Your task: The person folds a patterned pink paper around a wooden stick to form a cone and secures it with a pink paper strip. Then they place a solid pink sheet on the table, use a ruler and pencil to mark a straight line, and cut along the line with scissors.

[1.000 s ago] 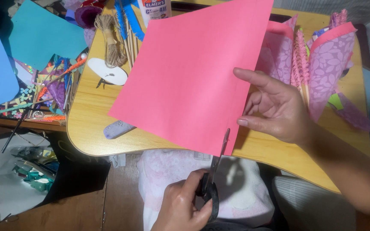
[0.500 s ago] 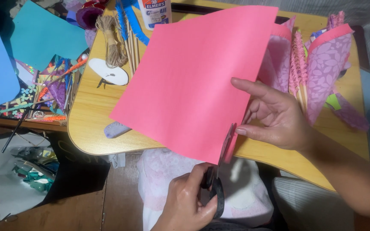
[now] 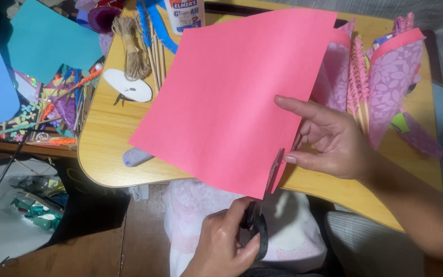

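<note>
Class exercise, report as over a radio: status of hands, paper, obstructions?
Left hand shut on scissors, blades at pink paper bottom edge. Right hand grips the sheet's right side. Nothing blocks the cut line.

I count one pink paper sheet point(image 3: 232, 97) between my hands, one pair of scissors point(image 3: 262, 205), one glue bottle point(image 3: 184, 13) and one twine bundle point(image 3: 132, 48) beyond them, two purple patterned cones point(image 3: 390, 77) past my right.

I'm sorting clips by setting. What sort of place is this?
Likely a home craft corner. A small wooden table carries a glue bottle, twine and paper-wrapped bouquets, while the left hand scissors a pink paper sheet.
</note>
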